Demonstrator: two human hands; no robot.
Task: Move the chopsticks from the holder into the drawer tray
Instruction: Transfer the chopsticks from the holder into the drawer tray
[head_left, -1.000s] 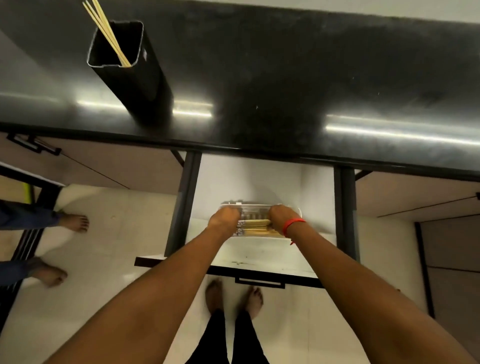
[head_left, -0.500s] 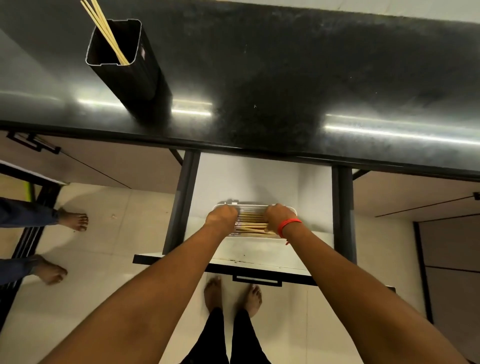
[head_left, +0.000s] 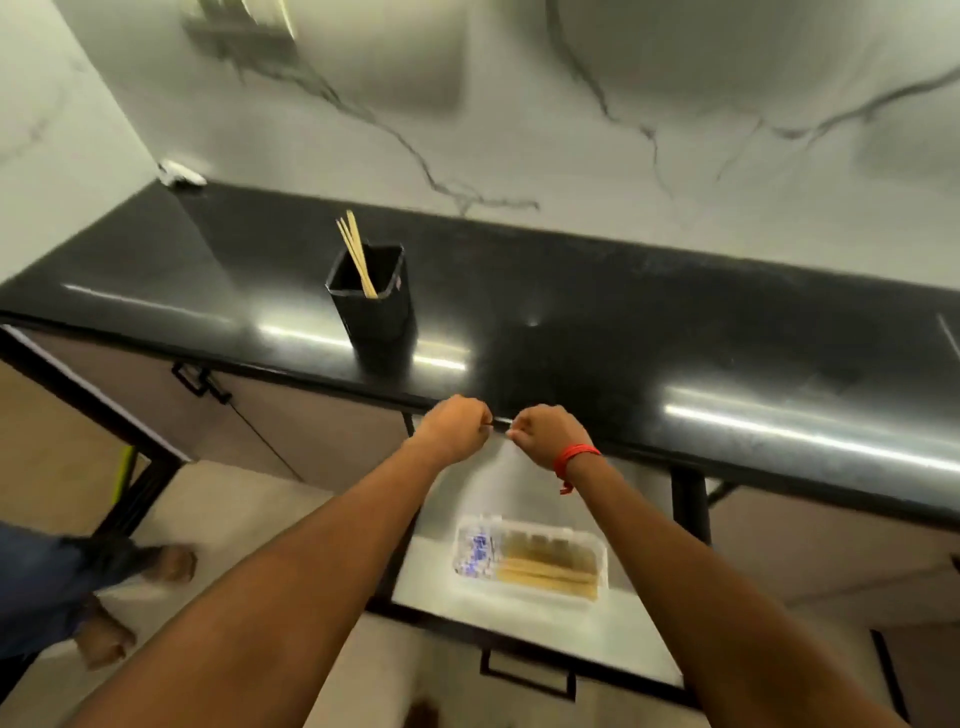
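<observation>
At the front edge of the black countertop, your two hands hang side by side in the air, well above the open drawer. Your left hand is curled into a loose fist, and your right hand, with a red thread band on its wrist, is curled the same way; the fingertips of the two nearly meet. Neither hand shows anything held, though the blur leaves the small gap between them unclear. From your hands, the black square holder stands upright on the countertop at about eleven o'clock, well apart from them, and a few pale chopsticks lean in it toward its left side, their tops sticking out above the rim. At about five o'clock from your hands, down in the drawer, lies the clear plastic tray, lengthwise left to right. More chopsticks lie flat in the tray, running along its length and filling its right and middle parts; the left end shows a blue-and-white patch that is too blurred to tell. The drawer's dark handle sits at six o'clock on its front face. At nine o'clock, on the floor, another person's bare feet show by a dark trouser leg.
</observation>
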